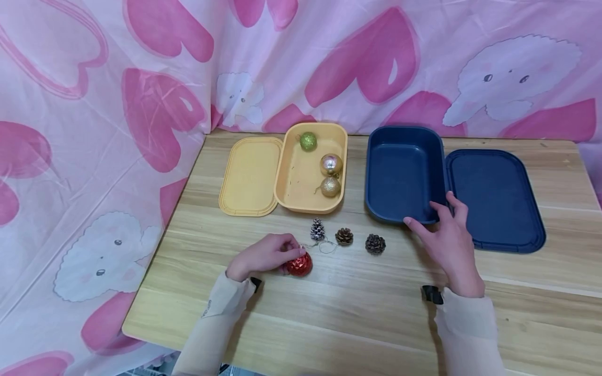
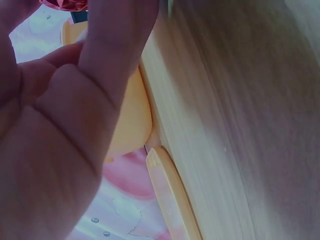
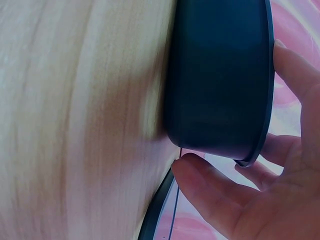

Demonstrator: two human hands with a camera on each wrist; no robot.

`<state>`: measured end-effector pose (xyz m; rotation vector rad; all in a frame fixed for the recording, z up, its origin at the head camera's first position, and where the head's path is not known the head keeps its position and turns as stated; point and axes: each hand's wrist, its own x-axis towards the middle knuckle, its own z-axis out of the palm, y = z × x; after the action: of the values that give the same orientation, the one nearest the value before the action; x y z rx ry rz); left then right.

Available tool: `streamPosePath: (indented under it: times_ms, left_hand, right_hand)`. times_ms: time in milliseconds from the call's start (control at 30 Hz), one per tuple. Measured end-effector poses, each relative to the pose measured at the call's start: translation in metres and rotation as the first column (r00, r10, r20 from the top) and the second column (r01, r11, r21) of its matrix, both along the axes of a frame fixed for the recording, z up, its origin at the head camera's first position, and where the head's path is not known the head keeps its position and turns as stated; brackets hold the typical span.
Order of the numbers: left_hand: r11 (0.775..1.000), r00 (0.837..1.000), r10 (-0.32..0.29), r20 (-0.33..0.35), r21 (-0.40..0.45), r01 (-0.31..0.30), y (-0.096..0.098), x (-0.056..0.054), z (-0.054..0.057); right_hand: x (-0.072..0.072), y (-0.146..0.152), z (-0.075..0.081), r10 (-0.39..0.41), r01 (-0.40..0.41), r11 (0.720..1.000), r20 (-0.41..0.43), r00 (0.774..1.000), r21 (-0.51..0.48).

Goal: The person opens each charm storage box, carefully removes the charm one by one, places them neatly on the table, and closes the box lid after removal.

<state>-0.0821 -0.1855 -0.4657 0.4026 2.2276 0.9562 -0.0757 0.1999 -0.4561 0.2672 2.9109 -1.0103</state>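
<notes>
My left hand [image 1: 270, 253] pinches a shiny red ball ornament [image 1: 300, 265] between thumb and fingers, low over the table's middle. In the left wrist view only the lower part of the red ball shows at the top edge. At the near right corner of the dark blue box [image 1: 400, 201], my right hand [image 1: 449, 248] rests with fingers spread. Its thumb touches the near rim, and one finger reaches over the corner. Inside the yellow box [image 1: 288, 193] lie a green glitter ball [image 1: 308, 141], a shiny gold ball [image 1: 331, 164] and a gold glitter ball [image 1: 330, 187].
In front of the boxes sit a frosted pine cone [image 1: 317, 230] and two brown pine cones, one central [image 1: 344, 237], one farther right [image 1: 375, 244]. A yellow lid [image 1: 251, 177] lies left, a blue lid [image 1: 496, 201] right. A pink patterned curtain [image 1: 329, 62] hangs behind the table.
</notes>
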Motion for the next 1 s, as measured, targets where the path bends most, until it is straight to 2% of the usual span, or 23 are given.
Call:
streamPosePath:
  times_ms: [233, 433, 733, 1000]
  left_hand:
    - [0.997, 0.993, 0.051, 0.109, 0.049, -0.057, 0.006, 0.002, 0.001]
    - [0.996, 0.990, 0.068, 0.123, 0.054, -0.075, 0.008, 0.002, 0.001]
    - [0.990, 0.987, 0.069, 0.143, 0.110, -0.085, 0.011, 0.004, -0.003]
    - [1.000, 1.000, 0.007, 0.017, 0.023, -0.008, 0.011, 0.003, -0.001]
  right_hand:
    - [0.000, 0.000, 0.000, -0.008, 0.008, 1.000, 0.006, 1.000, 0.002]
    - [-0.001, 0.000, 0.000, -0.010, 0.010, 1.000, 0.005, 1.000, 0.001]
    - [-0.001, 0.000, -0.001, -0.006, 0.006, 1.000, 0.003, 1.000, -0.002]
    - [-0.001, 0.000, -0.001, -0.004, 0.004, 1.000, -0.003, 1.000, -0.008]
